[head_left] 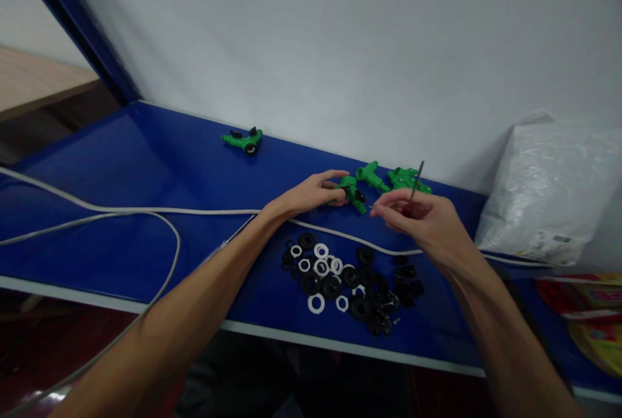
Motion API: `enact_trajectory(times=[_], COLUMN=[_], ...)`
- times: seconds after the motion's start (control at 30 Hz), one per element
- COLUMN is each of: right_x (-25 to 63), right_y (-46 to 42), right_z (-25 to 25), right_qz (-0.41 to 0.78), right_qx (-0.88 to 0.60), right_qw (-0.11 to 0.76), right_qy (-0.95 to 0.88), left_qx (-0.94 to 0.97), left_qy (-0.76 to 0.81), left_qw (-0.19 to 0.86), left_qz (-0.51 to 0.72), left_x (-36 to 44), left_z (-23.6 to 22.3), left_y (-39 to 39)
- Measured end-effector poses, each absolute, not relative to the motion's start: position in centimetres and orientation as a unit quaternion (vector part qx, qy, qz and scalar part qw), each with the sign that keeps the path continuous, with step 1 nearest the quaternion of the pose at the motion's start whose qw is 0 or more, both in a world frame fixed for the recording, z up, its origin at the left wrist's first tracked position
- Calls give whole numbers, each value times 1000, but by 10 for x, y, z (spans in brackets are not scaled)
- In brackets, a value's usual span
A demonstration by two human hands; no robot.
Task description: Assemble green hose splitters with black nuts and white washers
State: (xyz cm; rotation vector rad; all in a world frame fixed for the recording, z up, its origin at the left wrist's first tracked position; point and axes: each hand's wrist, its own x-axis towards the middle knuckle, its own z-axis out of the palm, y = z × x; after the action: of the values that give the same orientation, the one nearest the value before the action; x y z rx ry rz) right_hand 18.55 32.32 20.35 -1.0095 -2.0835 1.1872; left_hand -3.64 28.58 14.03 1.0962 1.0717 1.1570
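On the blue table, my left hand [315, 192] is closed around a green Y-shaped hose connector [348, 182] with black parts on it. Just to its right, my right hand [420, 214] is closed on a slim dark rod-like tool [418, 178], which sticks up past the fingers. A tiny pale piece [370, 207] shows at the right fingertips; whether it is a screw or the tool's tip I cannot tell. Behind the hands lie another green connector [372, 176] and a cluster of green connectors [403, 178], partly hidden by my right hand.
In front lie white rings [316, 303], black round caps [360, 308], small black pieces [407, 275] and screws. A green connector with black valves [243, 140] is at the back left. A white cable [208, 211] crosses the table; a wrapped white package [549, 191] stands right.
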Motion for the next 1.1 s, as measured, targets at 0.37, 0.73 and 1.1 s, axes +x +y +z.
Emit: enact_trajectory(times=[0.37,0.73,1.1], right_x=[144,136,137], right_y=[350,349,356], right_z=[188,191,187], right_qz=[496,483,557], right_qx=[-363,-382,-350], right_qw=[250,245,230], right_qy=[-748,-749,-717], left_qx=[495,501,447], left_qy=[426,425,429], left_qw=[571,559,587], left_qz=[497,506,521], left_x=[-41,-39,-34], left_z=[126,124,138], left_y=[293,293,287])
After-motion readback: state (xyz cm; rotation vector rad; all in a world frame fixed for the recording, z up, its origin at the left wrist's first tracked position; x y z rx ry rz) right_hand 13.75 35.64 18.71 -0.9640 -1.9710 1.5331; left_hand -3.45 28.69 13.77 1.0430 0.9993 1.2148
